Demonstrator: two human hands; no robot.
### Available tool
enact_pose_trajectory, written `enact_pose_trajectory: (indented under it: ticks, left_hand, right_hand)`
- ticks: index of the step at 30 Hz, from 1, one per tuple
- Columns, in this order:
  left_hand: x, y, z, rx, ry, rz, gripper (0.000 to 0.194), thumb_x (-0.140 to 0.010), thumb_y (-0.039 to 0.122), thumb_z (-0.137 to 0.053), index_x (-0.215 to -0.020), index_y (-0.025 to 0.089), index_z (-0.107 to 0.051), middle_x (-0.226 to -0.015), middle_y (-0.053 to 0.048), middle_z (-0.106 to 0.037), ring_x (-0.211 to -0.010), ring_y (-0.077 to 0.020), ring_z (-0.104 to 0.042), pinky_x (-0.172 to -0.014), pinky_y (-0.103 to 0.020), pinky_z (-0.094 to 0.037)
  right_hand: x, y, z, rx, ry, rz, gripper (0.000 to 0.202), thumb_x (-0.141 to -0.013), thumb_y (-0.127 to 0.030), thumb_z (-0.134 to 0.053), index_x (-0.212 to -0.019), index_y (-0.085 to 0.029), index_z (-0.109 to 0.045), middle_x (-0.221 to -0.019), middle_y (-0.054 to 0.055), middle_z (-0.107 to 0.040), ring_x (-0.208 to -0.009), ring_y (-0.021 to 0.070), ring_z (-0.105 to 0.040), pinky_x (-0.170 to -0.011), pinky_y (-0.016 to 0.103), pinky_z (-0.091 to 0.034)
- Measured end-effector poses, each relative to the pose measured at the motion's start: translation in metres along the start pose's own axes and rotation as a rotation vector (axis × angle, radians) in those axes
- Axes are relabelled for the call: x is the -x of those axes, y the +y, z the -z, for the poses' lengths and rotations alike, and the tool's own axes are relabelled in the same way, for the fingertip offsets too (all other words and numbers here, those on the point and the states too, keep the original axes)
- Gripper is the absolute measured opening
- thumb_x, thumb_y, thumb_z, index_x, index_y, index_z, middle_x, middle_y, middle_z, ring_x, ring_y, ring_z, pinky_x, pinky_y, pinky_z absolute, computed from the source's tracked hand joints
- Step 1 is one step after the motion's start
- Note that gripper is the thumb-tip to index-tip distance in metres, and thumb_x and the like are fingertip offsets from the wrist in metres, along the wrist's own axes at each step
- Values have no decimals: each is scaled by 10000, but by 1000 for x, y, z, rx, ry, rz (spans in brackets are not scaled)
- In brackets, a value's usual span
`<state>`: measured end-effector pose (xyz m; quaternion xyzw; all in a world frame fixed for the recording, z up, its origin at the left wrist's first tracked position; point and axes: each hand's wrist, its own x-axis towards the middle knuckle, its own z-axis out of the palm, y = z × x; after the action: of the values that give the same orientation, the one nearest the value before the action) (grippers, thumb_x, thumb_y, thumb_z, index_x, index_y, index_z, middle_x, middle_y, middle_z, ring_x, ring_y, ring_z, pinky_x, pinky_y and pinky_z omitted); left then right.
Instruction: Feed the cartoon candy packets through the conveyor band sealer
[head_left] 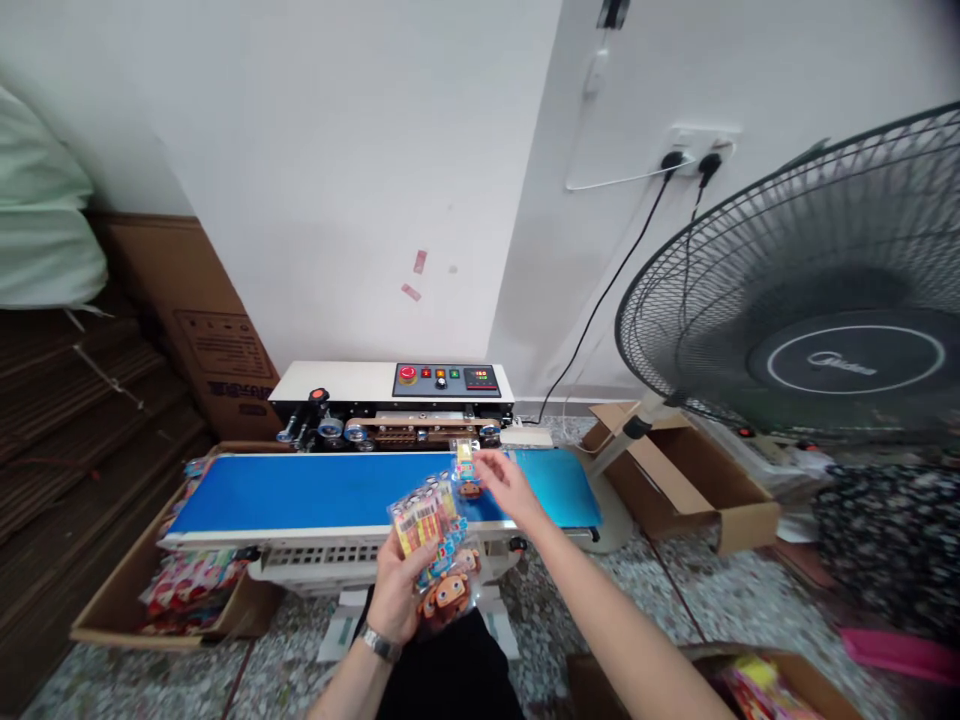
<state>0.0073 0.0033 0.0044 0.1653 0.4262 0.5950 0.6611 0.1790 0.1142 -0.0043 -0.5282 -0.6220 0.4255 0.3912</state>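
My left hand is closed around a fanned stack of clear plastic packets with cartoon faces and barcodes, held in front of the belt. One more packet stands at the sealing machine, and the fingers of my right hand pinch its right edge. Its upper end reaches the rollers of the band sealer. Below it runs the blue conveyor belt.
An open carton with packets stands under the belt's left end. Another carton with packets is at lower right. An open cardboard box and a large fan stand on the right. Flattened cardboard is stacked at left.
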Motion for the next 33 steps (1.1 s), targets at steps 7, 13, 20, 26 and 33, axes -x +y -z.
enact_pose_trajectory:
  ticks: [7, 13, 20, 26, 33]
  left_hand:
    - [1, -1, -12, 23, -17, 4, 462, -589, 190, -734, -1023, 145, -583, -963, -110, -700, -858, -263, -654, -809, -389, -486]
    - [1, -1, -3, 28, 49, 29, 423, -558, 179, -751, -955, 159, -607, -882, -74, -713, -755, -223, -668, -742, -341, -499]
    - [0, 0, 2, 15, 40, 38, 398, -583, 180, -740, -952, 154, -594, -860, -73, -711, -721, -213, -668, -717, -338, -505]
    - [2, 6, -5, 3, 48, 25, 438, -563, 212, -750, -969, 144, -601, -900, -103, -710, -781, -254, -668, -729, -360, -508]
    - [0, 5, -8, 6, -2, -15, 476, -577, 219, -740, -1021, 137, -590, -989, -132, -688, -877, -277, -646, -809, -390, -479]
  right_hand:
    - [39, -15, -20, -199, -44, 32, 273, -818, -440, -478, -863, -189, -573, -804, 12, -603, -734, 146, -551, -647, 241, -440]
    - [-4, 27, 30, 59, 313, -62, 352, -801, -469, -413, -893, -168, -573, -777, 38, -626, -705, 171, -565, -612, 255, -445]
    - [-44, 54, 56, 395, 404, -205, 249, -754, -288, -457, -909, -169, -612, -706, 35, -625, -685, 188, -571, -638, 274, -409]
    - [-38, 21, 21, 436, 310, -83, 312, -725, -223, -539, -1032, -194, -589, -962, 77, -621, -919, 210, -552, -804, 300, -399]
    - [38, -22, -27, -58, -186, 93, 224, -825, -394, -474, -875, -202, -579, -805, 10, -621, -734, 150, -571, -672, 261, -453]
